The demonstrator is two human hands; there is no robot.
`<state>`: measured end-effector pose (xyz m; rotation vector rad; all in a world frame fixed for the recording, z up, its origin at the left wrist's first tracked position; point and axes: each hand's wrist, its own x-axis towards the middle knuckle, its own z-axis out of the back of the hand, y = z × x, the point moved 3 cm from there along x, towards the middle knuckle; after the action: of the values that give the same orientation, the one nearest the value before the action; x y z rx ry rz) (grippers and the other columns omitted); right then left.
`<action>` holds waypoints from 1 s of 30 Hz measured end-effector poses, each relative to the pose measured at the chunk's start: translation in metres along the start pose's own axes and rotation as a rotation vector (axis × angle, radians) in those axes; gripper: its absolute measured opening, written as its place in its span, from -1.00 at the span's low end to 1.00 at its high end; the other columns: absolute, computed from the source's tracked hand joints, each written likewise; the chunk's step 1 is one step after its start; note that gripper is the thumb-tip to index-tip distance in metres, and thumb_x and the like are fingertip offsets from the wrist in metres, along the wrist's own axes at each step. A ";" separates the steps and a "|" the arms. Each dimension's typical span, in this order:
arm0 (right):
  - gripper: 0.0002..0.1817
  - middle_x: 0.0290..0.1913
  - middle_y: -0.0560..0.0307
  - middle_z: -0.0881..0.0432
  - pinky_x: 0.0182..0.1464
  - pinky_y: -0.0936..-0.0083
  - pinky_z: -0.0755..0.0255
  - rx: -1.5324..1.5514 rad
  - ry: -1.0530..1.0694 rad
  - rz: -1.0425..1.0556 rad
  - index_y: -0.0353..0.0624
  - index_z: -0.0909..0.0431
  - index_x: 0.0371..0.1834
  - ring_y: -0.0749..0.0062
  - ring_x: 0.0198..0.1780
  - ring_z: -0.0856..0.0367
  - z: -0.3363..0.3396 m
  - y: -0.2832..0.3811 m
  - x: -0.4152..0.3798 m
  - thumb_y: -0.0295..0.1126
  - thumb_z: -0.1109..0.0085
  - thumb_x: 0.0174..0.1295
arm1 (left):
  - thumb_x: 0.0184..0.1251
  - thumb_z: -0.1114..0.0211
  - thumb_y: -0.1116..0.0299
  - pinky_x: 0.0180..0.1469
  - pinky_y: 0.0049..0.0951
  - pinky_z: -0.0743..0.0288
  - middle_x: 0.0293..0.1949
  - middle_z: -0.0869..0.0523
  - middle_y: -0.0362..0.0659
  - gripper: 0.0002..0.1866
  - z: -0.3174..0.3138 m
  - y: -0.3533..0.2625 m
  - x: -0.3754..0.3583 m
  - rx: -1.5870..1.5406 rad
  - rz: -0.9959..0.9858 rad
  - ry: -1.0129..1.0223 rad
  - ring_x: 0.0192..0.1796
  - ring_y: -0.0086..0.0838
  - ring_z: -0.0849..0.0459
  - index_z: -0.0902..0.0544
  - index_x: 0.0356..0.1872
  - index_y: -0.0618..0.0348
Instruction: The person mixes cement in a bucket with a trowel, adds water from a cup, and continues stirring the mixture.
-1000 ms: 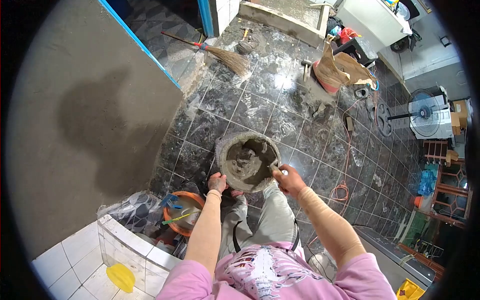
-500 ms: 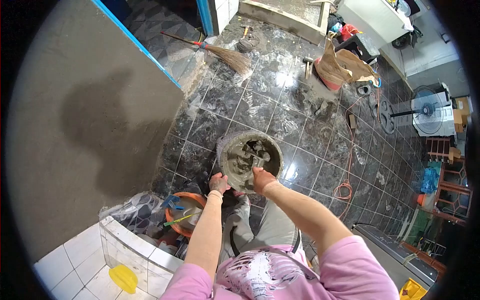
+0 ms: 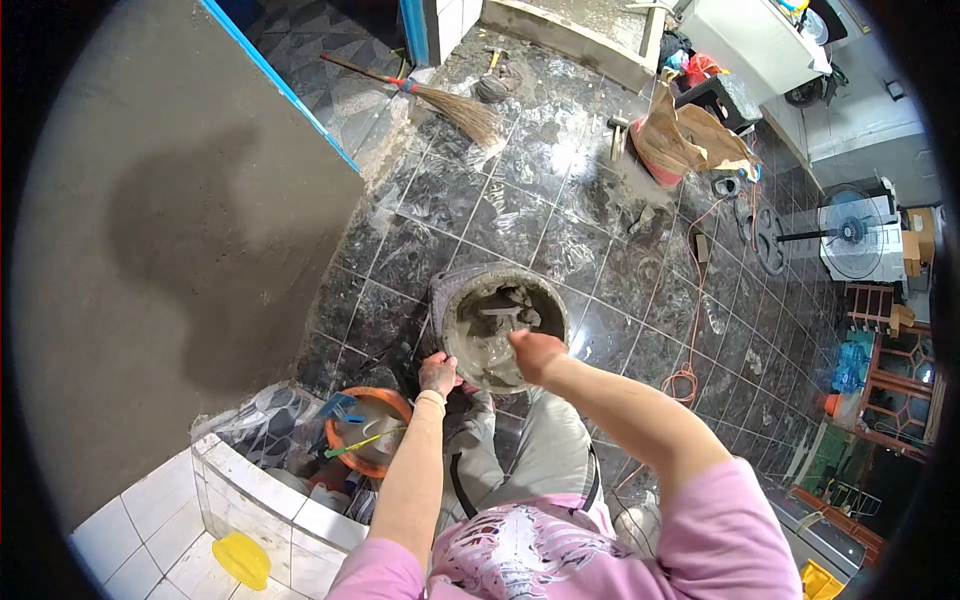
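A grey bucket (image 3: 452, 298) of wet cement stands on the dark tiled floor in front of my knees. My left hand (image 3: 438, 373) grips its near rim. My right hand (image 3: 536, 353) reaches over the bucket and holds a trowel (image 3: 500, 312) whose blade lies in the cement. Cement is smeared on both hands.
A freshly plastered grey wall (image 3: 190, 230) fills the left. An orange basin (image 3: 365, 428) with tools sits by my left arm, beside a white tiled ledge (image 3: 260, 500). Farther off are a broom (image 3: 440, 100), a torn cement bag (image 3: 690, 135), an orange cable (image 3: 685, 380) and a fan (image 3: 850, 235).
My right hand moved from the bucket's right rim to over its middle, carrying the trowel through the cement. My left hand stayed on the rim.
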<state>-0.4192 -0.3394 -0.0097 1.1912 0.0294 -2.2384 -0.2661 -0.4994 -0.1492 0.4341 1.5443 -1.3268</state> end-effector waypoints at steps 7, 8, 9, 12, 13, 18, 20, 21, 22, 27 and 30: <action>-0.53 -0.27 -0.22 -0.62 -0.32 0.21 -0.56 0.116 -0.097 -0.023 -0.17 -0.14 0.15 0.01 -0.23 -0.68 -0.063 0.009 0.040 -0.49 0.00 0.17 | 0.37 -0.14 0.43 -0.46 -0.29 -0.68 -0.37 -0.62 0.00 -0.76 -0.003 -0.003 0.002 -0.020 0.018 -0.007 -0.53 -0.34 -0.65 -0.51 -0.07 0.42; -0.53 -0.33 -0.17 -0.59 -0.40 0.24 -0.51 0.352 -0.029 -0.106 -0.15 -0.12 0.13 0.09 -0.29 -0.66 -0.057 0.004 0.035 -0.49 -0.04 0.16 | 0.37 -0.14 0.43 -0.46 -0.28 -0.68 -0.37 -0.62 0.01 -0.76 -0.002 0.001 0.002 -0.085 0.034 -0.021 -0.53 -0.33 -0.65 -0.51 -0.08 0.43; -0.52 -0.39 -0.13 -0.57 -0.48 0.27 -0.47 0.592 0.044 -0.188 -0.13 -0.10 0.12 0.18 -0.36 -0.64 -0.031 0.009 0.013 -0.49 -0.08 0.16 | 0.37 -0.13 0.43 -0.46 -0.25 -0.69 -0.38 -0.62 0.02 -0.78 -0.004 0.001 -0.003 -0.143 -0.007 -0.078 -0.54 -0.31 -0.66 -0.50 -0.13 0.43; -0.44 -0.53 0.10 -0.39 -0.67 0.43 -0.27 1.329 0.236 -0.245 -0.01 -0.06 0.10 0.45 -0.52 -0.48 -0.033 -0.010 -0.010 -0.44 -0.21 0.13 | 0.37 -0.12 0.43 -0.46 -0.24 -0.69 -0.39 -0.63 0.04 -0.78 -0.003 0.008 0.008 -0.053 -0.018 -0.041 -0.54 -0.28 -0.66 -0.50 -0.11 0.42; -0.40 -0.52 0.12 -0.38 -0.66 0.42 -0.29 1.491 0.245 -0.235 0.01 -0.09 0.12 0.45 -0.50 -0.49 -0.042 -0.016 -0.021 -0.43 -0.25 0.09 | 0.37 -0.12 0.43 -0.45 -0.26 -0.69 -0.42 -0.63 0.03 -0.80 -0.004 0.008 0.006 -0.105 -0.003 -0.067 -0.54 -0.29 -0.67 -0.52 -0.16 0.41; -0.54 -0.41 -0.04 -0.55 -0.46 0.27 -0.47 1.079 0.138 -0.225 -0.02 -0.27 0.09 0.23 -0.34 -0.63 -0.035 -0.040 -0.087 -0.46 -0.13 0.10 | 0.38 -0.11 0.44 -0.45 -0.28 -0.69 -0.44 -0.64 0.03 -0.84 -0.002 0.006 0.004 -0.005 -0.051 -0.010 -0.50 -0.29 -0.70 -0.54 -0.27 0.37; -0.61 -0.32 -0.15 -0.63 -0.30 0.18 -0.53 0.219 -0.115 -0.087 -0.04 -0.34 0.06 0.07 -0.24 -0.68 -0.016 -0.043 -0.092 -0.49 -0.05 0.12 | 0.38 -0.11 0.45 -0.44 -0.28 -0.69 -0.44 -0.64 0.03 -0.84 -0.003 0.004 0.005 -0.008 -0.026 -0.012 -0.49 -0.29 -0.70 -0.54 -0.24 0.37; -0.61 -0.21 -0.27 -0.64 -0.10 0.12 -0.52 0.122 0.013 -0.112 -0.09 -0.37 0.09 -0.11 -0.12 -0.64 0.019 -0.023 -0.103 -0.49 0.07 0.14 | 0.38 -0.10 0.45 -0.46 -0.30 -0.68 -0.46 -0.63 0.01 -0.83 -0.004 0.006 0.002 -0.122 0.032 -0.040 -0.51 -0.30 -0.68 -0.54 -0.18 0.38; -0.64 -0.24 -0.25 -0.64 -0.10 0.11 -0.52 0.067 -0.001 -0.053 -0.11 -0.39 0.07 -0.11 -0.13 -0.64 0.026 -0.018 -0.093 -0.47 0.08 0.17 | 0.37 -0.12 0.44 -0.45 -0.32 -0.66 -0.39 -0.65 0.02 -0.79 -0.002 0.008 0.003 -0.114 0.036 -0.052 -0.49 -0.31 -0.69 -0.52 -0.09 0.39; -0.71 -0.21 -0.14 -0.68 -0.16 0.18 -0.58 -0.156 -0.006 0.035 -0.23 -0.53 -0.11 -0.03 -0.15 -0.67 -0.014 -0.004 0.001 -0.31 0.14 0.32 | 0.35 -0.17 0.43 -0.43 -0.35 -0.63 -0.25 -0.70 0.03 -0.66 -0.002 0.006 0.007 -0.035 0.048 -0.010 -0.47 -0.30 -0.71 -0.49 0.09 0.40; -0.66 -0.20 -0.18 -0.65 -0.17 0.17 -0.58 -0.039 0.000 -0.002 -0.20 -0.40 0.04 -0.06 -0.15 -0.67 -0.003 -0.006 0.016 -0.34 -0.01 0.21 | 0.33 -0.16 0.44 -0.42 -0.36 -0.64 -0.26 -0.69 0.04 -0.74 0.000 0.000 0.003 0.117 0.017 0.018 -0.47 -0.29 -0.72 -0.53 -0.05 0.42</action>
<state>-0.4264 -0.3416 -0.0250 1.1713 0.0739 -2.2295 -0.2675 -0.5000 -0.1517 0.5329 1.4796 -1.4075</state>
